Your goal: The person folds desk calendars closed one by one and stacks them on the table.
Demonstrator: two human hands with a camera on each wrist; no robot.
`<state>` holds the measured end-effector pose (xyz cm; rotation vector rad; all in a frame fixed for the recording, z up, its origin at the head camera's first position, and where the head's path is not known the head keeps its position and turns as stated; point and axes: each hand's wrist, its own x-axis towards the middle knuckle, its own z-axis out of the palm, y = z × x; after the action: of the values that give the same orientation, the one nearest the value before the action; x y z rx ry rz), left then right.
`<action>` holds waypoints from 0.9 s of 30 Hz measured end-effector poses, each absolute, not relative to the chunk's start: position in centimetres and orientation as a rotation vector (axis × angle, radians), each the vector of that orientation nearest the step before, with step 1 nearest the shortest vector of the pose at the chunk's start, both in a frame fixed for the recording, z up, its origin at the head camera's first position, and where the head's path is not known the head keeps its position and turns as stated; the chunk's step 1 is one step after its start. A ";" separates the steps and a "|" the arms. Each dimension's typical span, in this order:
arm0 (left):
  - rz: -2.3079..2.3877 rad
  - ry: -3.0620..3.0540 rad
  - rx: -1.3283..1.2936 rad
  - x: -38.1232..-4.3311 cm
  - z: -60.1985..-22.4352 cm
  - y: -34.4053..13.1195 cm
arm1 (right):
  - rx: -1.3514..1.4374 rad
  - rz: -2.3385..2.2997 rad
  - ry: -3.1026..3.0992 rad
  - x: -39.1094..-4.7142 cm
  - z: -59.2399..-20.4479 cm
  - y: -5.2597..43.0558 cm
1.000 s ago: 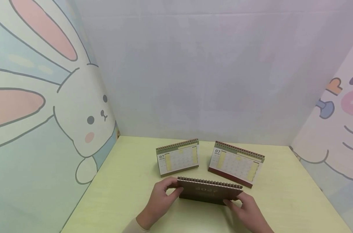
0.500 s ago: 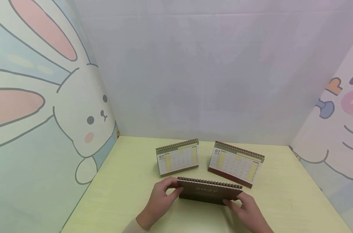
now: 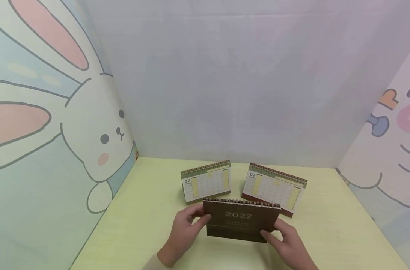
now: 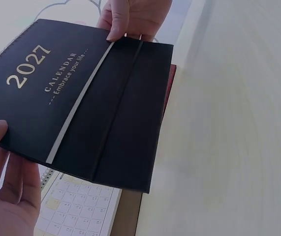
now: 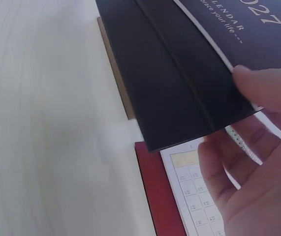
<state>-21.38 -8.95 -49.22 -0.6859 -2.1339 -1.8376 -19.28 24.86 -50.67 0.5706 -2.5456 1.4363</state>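
The black calendar (image 3: 242, 221) is at the near middle, in front of the tan calendar (image 3: 206, 183) on the far left and the red calendar (image 3: 276, 187) on the far right. Left hand (image 3: 184, 230) and right hand (image 3: 286, 242) each pinch one side edge of it, thumb on the cover, fingers behind. The right thumb sits lower, by the pale line under the cover, so the grip looks uneven; level pressure at both ends should stop it twisting. A light pinch seems best, as the cover could bow, and the stiff base probably bears force better than the pages. It looks raised from the table (image 3: 140, 225), though the gap is hard to judge.

The cover is dark and matt with pale lettering; a row of rings binds the top edge, and a crease crosses the base. The table is pale and faintly grained.
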 end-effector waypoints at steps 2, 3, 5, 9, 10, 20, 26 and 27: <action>-1.860 -2.112 -0.674 -21.4 -49.2 -9.0 | 0.564 1.504 -2.563 -19.1 -50.5 25.0; -1.871 -2.103 -0.665 -21.4 -49.2 -8.9 | 0.554 1.541 -2.571 -19.1 -50.5 25.1; -1.902 -2.092 -0.639 -21.4 -49.2 -8.9 | 0.550 1.601 -2.582 -19.0 -50.4 25.2; -1.944 -2.084 -0.605 -21.4 -49.2 -8.9 | 0.596 1.685 -2.563 -19.0 -50.4 25.5; -1.956 -2.085 -0.596 -21.4 -49.2 -8.9 | 0.621 1.695 -2.546 -19.0 -50.4 25.6; -2.093 -2.208 -0.452 -21.5 -48.8 -8.9 | 0.634 1.967 -2.445 -18.9 -50.1 25.7; -2.120 -2.256 -0.448 -21.6 -48.9 -8.9 | 0.564 2.142 -2.487 -19.2 -50.0 26.0; -2.126 -2.254 -0.452 -21.6 -48.9 -8.9 | 0.572 2.149 -2.497 -19.3 -50.0 26.0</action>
<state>-21.62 -8.94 -48.87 -0.4523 -2.2543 -2.1262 -19.27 26.04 -50.04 0.5720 -2.4972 2.1495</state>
